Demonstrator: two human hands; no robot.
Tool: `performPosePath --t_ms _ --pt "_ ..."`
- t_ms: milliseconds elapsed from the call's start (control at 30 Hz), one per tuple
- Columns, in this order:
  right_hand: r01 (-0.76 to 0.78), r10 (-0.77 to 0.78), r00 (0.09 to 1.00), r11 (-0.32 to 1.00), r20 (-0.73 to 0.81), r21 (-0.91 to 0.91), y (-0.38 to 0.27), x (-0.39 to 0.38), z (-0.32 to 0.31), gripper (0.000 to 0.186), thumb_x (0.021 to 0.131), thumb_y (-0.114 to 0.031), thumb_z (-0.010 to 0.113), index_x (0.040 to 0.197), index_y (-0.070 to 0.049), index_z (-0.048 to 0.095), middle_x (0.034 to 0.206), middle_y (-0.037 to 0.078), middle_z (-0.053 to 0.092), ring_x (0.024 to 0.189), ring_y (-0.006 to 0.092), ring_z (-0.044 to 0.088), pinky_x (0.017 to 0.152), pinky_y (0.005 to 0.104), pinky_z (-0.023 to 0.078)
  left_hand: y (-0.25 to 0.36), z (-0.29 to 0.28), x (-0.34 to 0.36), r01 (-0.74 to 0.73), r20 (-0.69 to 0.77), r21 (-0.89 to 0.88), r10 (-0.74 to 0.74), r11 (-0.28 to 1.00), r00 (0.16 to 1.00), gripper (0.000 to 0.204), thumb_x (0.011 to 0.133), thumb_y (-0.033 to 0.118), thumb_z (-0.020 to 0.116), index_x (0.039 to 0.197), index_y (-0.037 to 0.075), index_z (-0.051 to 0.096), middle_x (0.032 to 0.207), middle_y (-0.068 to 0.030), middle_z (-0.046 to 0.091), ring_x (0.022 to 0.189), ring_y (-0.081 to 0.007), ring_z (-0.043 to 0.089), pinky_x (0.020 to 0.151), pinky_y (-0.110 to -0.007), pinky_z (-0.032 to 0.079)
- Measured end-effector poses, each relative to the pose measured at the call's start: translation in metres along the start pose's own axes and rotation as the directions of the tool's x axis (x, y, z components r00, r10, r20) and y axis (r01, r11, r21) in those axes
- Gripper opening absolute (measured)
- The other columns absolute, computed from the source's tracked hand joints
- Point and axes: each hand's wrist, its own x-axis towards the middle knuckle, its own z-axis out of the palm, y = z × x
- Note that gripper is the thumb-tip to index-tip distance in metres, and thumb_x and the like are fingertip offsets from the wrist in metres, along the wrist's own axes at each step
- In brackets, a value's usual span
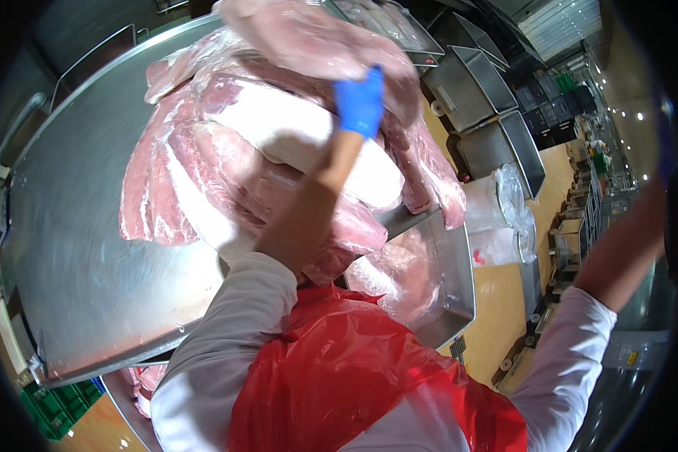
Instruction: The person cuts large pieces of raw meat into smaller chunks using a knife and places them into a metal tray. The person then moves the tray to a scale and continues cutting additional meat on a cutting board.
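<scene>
L hand (360, 105), in a blue glove, is up at the far part of the meat pile, fingers (372, 80) against the near edge of a long pink slab (309, 41); can't tell if they're clamped on it or just pressed to it, as the tips are partly lost at the meat. Slab lies across the top of the pile, far end nr the upper rim of view, R end curving down toward the tabletop's R side; its outline is a bit blurred. Under/nearer than it: a big cut w/ a white fat face (286, 128), L forearm crossing in front, then more pink cuts (158, 181) w/ white fat strips, stacked on the steel tabletop (83, 256), mostly its R half. R arm reaches out to the R; R hand (665, 147) is just a dark bluish blur at the rim, so can't tell if its fingers are apart or together, or what they touch. Person has a red plastic apron (339, 369) + white sleeves (226, 324). Just R of the tabletop, lower down: steel bin (463, 297) w/ pink meat in it. Beyond, R side: clear plastic bags (497, 218) and steel tubs (478, 83) on a tan floor (505, 294). Lower L: green crates (56, 407).
</scene>
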Motion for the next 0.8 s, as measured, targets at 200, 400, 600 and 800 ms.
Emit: performPosePath --t_ms 200,400,600,800 --pt "0.139 -0.168 0.944 0.983 0.284 0.122 0.003 0.050 0.192 0.070 0.077 -0.038 0.074 0.130 0.002 0.051 0.075 0.021 0.061 0.073 0.0297 0.058 0.073 0.0421 0.047 -0.013 -0.178 0.030 0.089 0.528 -0.529 0.245 0.844 0.813 0.052 0.102 0.048 0.032 0.135 0.012 0.050 0.147 -0.0145 0.042 0.130 -0.0327 0.047 0.109 -0.054 0.036" --pt "0.388 -0.368 0.886 0.922 -0.281 0.017 -0.008 0.020 0.352 0.008 0.082 -0.012 0.060 0.082 -0.005 0.056 0.057 0.012 0.054 0.051 0.0341 0.051 0.061 0.0408 0.036 -0.021 -0.248 0.094 -0.220 -0.039 0.459 0.267 0.860 0.963 0.053 0.101 0.046 0.030 0.139 0.012 0.047 0.133 -0.0123 0.057 0.115 -0.0307 0.059 0.096 -0.048 0.046" --pt "0.054 0.012 0.972 0.960 -0.234 0.275 0.032 -0.044 0.384 0.026 0.078 -0.007 0.062 0.104 -0.004 0.056 0.067 0.008 0.056 0.065 0.0333 0.056 0.066 0.0419 0.038 0.129 -0.093 -0.017 -0.210 0.311 -0.194 0.263 0.958 0.913 0.052 0.104 0.040 0.039 0.141 0.004 0.044 0.125 -0.0178 0.061 0.104 -0.0295 0.064 0.090 -0.036 0.050" --pt "-0.328 0.361 0.698 0.929 -0.618 0.173 0.076 -0.242 0.314 0.017 0.086 -0.005 0.054 0.100 -0.001 0.062 0.088 0.015 0.063 0.081 0.0326 0.055 0.069 0.0438 0.044 0.137 -0.062 -0.103 -0.542 0.643 0.343 0.229 0.767 0.731 0.047 0.102 0.023 0.043 0.139 -0.005 0.046 0.128 -0.0194 0.059 0.114 -0.0263 0.059 0.105 -0.038 0.041"
